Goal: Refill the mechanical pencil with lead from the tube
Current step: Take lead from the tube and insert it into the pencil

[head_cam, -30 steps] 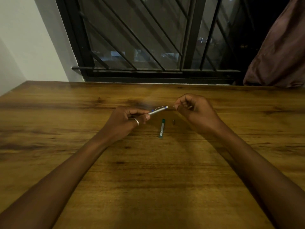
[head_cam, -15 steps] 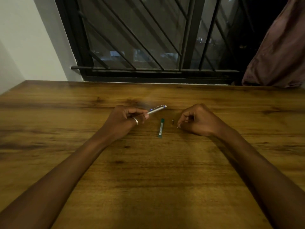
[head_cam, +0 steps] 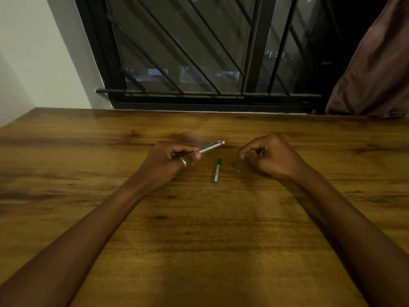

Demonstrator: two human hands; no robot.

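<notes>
Broad bare table (head_cam: 199, 251); left fingers (head_cam: 190, 151) pinching pencil (head_cam: 212, 146), right fingers (head_cam: 250, 152) curled, contents unclear.

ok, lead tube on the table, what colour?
Green, with a pale label along its middle; the lead tube shows in the head view.

Bench (head_cam: 199, 240) runs up to the window (head_cam: 199, 52) at far edge; curtain (head_cam: 376, 63) far right. Left hand (head_cam: 168, 158) left of centre, holding pencil (head_cam: 212, 146), which angles up-right off the bench. Lead tube (head_cam: 217, 172) lies on bench between the hands. Two small parts, cap (head_cam: 233, 163) and a smaller bit (head_cam: 238, 171), just right of tube. Right hand (head_cam: 272, 156) right of those, resting on bench.
</notes>
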